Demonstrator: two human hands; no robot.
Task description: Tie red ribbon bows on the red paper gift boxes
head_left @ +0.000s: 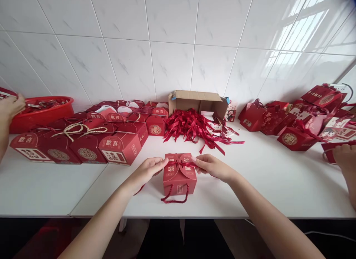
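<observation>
A red gift box (pixel 179 179) with gold characters stands in front of me, its rounded top flaps folded together. Across its top runs a red ribbon (pixel 182 164), crossed at the middle. My left hand (pixel 150 170) pinches the ribbon at the box's left top edge; a loose ribbon end hangs below that hand. On the other side my right hand (pixel 213 167) pinches the ribbon at the right top edge. A twisted red cord handle (pixel 175 202) droops over the front of the box onto the table.
Red gift boxes (pixel 119 144) stand in rows at left. A cardboard box (pixel 197 95) spills red ribbons (pixel 189 129) by the wall. More boxes (pixel 297 136) are piled right. Other people's hands show at left (pixel 11 107) and right (pixel 346 160), near a red basin (pixel 71 101).
</observation>
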